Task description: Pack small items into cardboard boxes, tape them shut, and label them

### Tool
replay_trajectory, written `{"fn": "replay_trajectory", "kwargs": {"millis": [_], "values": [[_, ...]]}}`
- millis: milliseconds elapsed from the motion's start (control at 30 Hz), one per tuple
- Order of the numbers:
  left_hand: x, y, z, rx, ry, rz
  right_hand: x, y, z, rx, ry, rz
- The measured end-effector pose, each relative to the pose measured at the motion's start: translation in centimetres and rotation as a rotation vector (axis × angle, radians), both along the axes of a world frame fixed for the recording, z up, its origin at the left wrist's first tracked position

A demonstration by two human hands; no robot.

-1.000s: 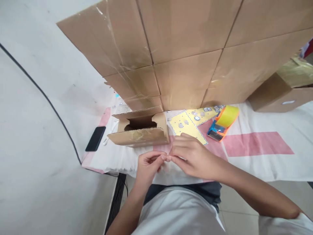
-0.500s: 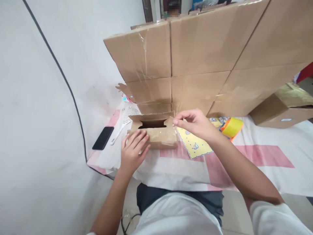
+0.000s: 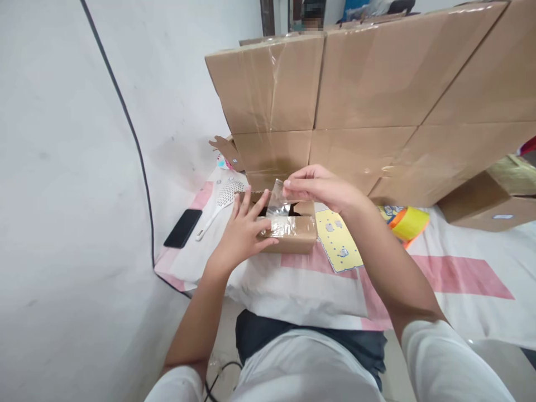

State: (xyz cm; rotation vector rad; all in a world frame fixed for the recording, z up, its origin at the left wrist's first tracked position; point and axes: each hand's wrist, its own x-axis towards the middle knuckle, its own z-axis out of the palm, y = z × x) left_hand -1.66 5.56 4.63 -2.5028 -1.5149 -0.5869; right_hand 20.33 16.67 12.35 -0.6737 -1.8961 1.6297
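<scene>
A small brown cardboard box [image 3: 293, 244] sits on the cloth-covered table with a dark gap in its top. My left hand [image 3: 247, 228] lies over the box's left end, fingers spread out. Between the thumb and fingers of my right hand [image 3: 322, 187] is the upper end of a clear tape strip [image 3: 277, 201]. That strip rises from the box top, across the gap. Right of the box lies a yellow printed sheet [image 3: 340, 248], partly hidden by my right forearm.
Large taped cartons [image 3: 368, 78] stand behind the box like a wall. A white slotted spoon [image 3: 228, 194] and black phone [image 3: 183, 228] lie left. Rightward are a yellow-orange item [image 3: 410, 226] and another carton [image 3: 481, 204]. A person [image 3: 312, 17] shows in the background.
My right hand has moved from the box's right end up and left, and the tape strip now stands raised. My left hand has spread its fingers and slid farther onto the box top.
</scene>
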Motion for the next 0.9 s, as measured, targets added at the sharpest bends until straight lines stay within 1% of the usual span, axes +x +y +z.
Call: {"fn": "replay_trajectory", "kwargs": {"millis": [67,167,233,367,433,467,567,600,633,667,767,833,900], "values": [[0.1,1.0,0.2,-0.013,0.001,-0.02,-0.6,0.2,-0.3,0.082,-0.04,-0.095],[0.4,1.8,0.3,-0.032,-0.026,0.0,-1.2,0.3,-1.0,0.171,-0.049,-0.222],[0.4,1.8,0.1,-0.013,-0.058,0.026,-1.3,0.3,-1.5,0.165,-0.07,-0.259],[0.4,1.0,-0.7,0.003,-0.151,0.025,-0.5,0.4,-2.4,0.067,-0.075,-0.247],[0.4,0.6,-1.4,-0.015,-0.191,0.032,0.1,0.3,-2.6,0.049,-0.036,-0.206],[0.4,0.5,-1.8,-0.022,-0.209,0.049,0.4,0.2,-2.6,0.02,-0.002,-0.161],[0.4,0.2,-3.0,-0.02,-0.262,0.111,0.7,-0.1,-2.2,-0.109,0.147,0.046],[0.4,0.1,-3.3,-0.02,-0.28,0.132,0.5,-0.2,-2.2,-0.114,0.167,0.097],[0.4,0.0,-3.6,-0.02,-0.296,0.154,0.3,-0.1,-2.2,-0.073,0.145,0.119],[0.4,-0.1,-3.8,-0.024,-0.31,0.179,0.0,0.0,-2.4,0.012,0.079,0.1],[0.4,-0.5,-4.2,-0.033,-0.32,0.23,-1.2,0.9,-3.8,0.31,-0.229,-0.096],[0.5,-0.7,-4.3,-0.01,-0.312,0.226,-1.8,1.6,-5.1,0.398,-0.337,-0.173],[0.5,-0.9,-4.2,0.029,-0.295,0.206,-2.1,2.1,-6.3,0.415,-0.363,-0.164]]}}
